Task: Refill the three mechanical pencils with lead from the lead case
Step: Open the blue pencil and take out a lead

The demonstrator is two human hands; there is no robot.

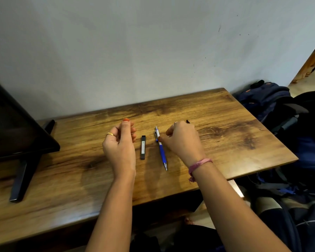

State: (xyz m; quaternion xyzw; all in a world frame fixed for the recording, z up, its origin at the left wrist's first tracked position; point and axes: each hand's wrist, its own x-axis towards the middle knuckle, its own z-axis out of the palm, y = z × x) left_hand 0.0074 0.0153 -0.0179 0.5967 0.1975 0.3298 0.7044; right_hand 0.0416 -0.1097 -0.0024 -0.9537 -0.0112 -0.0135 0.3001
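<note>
A blue mechanical pencil (161,151) with a white upper end lies on the wooden table (225,142), tip towards me. Just left of it lies the black lead case (143,147), parallel to the pencil. My right hand (183,142) hovers right of the pencil with its fingers curled. One of its fingertips touches the pencil near the clip. A small black end (187,121) sticks out beyond its knuckles, so it grips a dark object, mostly hidden. My left hand (120,142) is left of the case, fingers curled, thumb up against them. Nothing shows in it.
A black monitor (11,124) on a splayed stand (24,177) occupies the table's left side. A wall runs along the table's back. Dark blue bags (273,102) are piled right of the table, whose right and front edges are near my arms.
</note>
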